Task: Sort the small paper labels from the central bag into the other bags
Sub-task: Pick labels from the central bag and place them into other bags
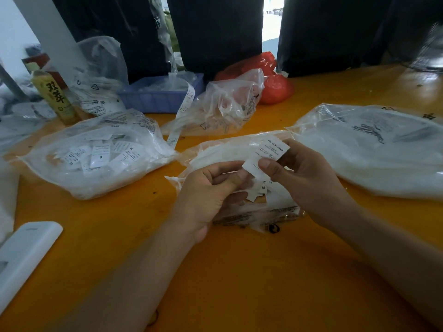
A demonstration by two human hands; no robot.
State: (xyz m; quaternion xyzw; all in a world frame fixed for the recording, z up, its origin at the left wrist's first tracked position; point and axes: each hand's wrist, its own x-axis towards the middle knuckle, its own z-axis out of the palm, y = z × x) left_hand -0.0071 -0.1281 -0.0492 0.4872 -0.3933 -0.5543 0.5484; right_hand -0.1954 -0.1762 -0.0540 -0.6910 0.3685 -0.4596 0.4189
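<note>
Hands, two, centre frame: right hand (pixel 304 168) pinches one small white rectangular paper label (pixel 266 155), printed black; left hand (pixel 211 192), fingers curled, grips a few more white labels. Beneath them: one crinkled clear plastic central bag (pixel 239 152), labels inside. Left of centre: one clear plastic bag of loose white labels (pixel 96 154). Right: one large flat clear bag (pixel 374 149). Upper centre: one rumpled clear bag (pixel 223 109), one blue ribbed plastic tray (pixel 155 97), one red plastic bag (pixel 273 85). All on one smooth orange tabletop (pixel 239 271).

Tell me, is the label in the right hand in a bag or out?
Out: the right hand pinches the label above the central bag.
</note>
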